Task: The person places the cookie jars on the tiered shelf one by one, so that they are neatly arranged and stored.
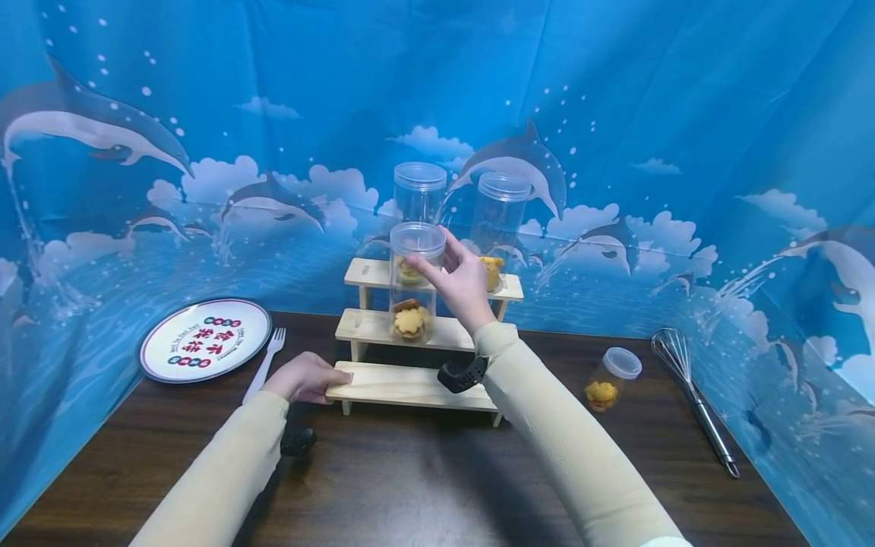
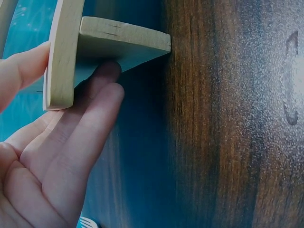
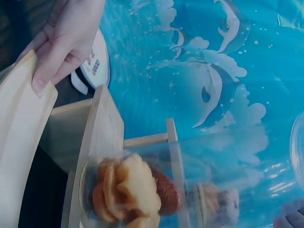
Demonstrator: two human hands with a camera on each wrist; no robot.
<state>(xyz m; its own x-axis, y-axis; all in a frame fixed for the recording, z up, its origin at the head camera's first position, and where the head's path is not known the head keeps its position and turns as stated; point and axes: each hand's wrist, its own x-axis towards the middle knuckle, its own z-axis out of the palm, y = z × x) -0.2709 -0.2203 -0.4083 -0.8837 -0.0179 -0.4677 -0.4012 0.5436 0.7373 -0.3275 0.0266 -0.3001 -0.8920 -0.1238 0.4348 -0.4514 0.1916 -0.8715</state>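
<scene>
My right hand (image 1: 465, 281) grips the upper part of a tall clear jar (image 1: 413, 287), thumb and fingers on either side below its lid. Cookies (image 1: 410, 320) lie at the jar's bottom. The jar stands at the middle step of a three-step wooden rack (image 1: 417, 384); in the right wrist view the jar's base (image 3: 88, 190) appears to touch that step. With its thumb on top and other fingers beneath, my left hand (image 1: 311, 377) pinches the left end of the lowest step. The left wrist view shows those fingers (image 2: 95, 114) beside the rack's leg (image 2: 123, 40).
Two more tall jars, one (image 1: 418, 194) left and one (image 1: 501, 216) right, stand on the top step. A small lidded jar (image 1: 608, 380) of cookies and a whisk (image 1: 697, 403) lie to the right. A plate (image 1: 153, 357) and a fork (image 1: 266, 363) are at left.
</scene>
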